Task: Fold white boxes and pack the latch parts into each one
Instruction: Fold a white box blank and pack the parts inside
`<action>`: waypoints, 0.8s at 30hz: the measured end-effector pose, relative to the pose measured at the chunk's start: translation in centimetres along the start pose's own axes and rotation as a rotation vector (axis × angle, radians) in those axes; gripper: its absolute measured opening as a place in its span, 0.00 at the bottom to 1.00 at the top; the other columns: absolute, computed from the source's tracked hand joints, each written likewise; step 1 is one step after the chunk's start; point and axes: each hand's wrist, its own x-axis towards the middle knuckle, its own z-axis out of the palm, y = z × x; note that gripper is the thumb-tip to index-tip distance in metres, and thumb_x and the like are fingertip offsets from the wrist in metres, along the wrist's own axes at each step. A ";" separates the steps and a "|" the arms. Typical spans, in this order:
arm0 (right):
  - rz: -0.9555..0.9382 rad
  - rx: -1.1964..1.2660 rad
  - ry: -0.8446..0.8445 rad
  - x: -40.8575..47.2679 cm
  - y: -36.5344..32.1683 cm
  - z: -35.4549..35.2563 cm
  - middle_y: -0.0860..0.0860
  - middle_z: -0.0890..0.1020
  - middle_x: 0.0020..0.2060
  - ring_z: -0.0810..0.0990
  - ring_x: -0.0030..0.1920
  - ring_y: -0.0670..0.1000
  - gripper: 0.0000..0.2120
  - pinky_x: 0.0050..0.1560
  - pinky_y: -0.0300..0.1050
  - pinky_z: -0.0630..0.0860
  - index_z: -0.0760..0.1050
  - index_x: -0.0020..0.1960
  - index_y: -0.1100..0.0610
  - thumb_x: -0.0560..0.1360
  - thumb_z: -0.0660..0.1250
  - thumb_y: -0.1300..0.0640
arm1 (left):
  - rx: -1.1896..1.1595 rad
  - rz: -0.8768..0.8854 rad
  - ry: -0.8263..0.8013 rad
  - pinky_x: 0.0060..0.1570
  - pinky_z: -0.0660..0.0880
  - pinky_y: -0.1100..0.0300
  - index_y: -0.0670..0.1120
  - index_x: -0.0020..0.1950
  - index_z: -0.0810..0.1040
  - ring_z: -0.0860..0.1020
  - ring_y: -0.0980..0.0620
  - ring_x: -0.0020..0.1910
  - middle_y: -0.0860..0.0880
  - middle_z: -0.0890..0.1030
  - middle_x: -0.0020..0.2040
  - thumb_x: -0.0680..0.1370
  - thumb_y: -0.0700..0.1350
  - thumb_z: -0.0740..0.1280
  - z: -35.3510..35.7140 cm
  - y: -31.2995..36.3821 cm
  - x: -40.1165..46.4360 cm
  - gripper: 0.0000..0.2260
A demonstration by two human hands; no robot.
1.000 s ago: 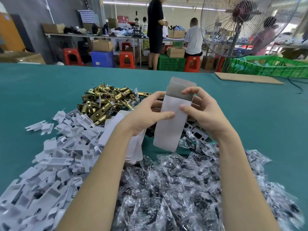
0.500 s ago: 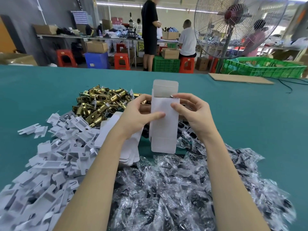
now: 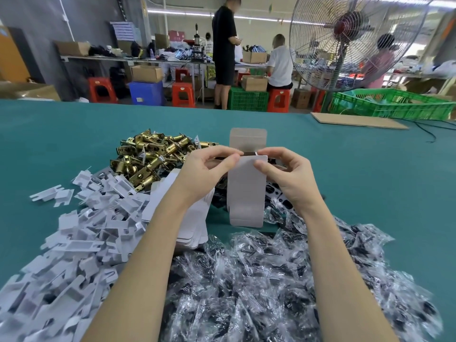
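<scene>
Above the green tabletop (image 3: 345, 181), the white box (image 3: 246, 191) has swung upright and popped from flat into an open sleeve, top flap up, so it looks nearly ready to load once the bottom gets tucked. The left hand (image 3: 209, 171) and right hand (image 3: 288, 176) both have their fingers pinched on its upper corners. Brass latches (image 3: 150, 156) are heaped just beyond the left hand, a stack of flat boxes (image 3: 195, 223) lies under that wrist, white inserts (image 3: 74, 230) sprawl left, and plastic bags (image 3: 283, 280) crowd the near edge below the box.
</scene>
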 end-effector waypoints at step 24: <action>0.081 0.118 -0.098 -0.4 -0.3 -0.3 0.57 0.87 0.50 0.85 0.50 0.51 0.14 0.53 0.47 0.83 0.83 0.54 0.55 0.70 0.78 0.53 | -0.062 -0.026 -0.027 0.54 0.80 0.42 0.52 0.55 0.83 0.81 0.53 0.48 0.50 0.86 0.48 0.80 0.48 0.71 0.8 1.0 0.2 0.05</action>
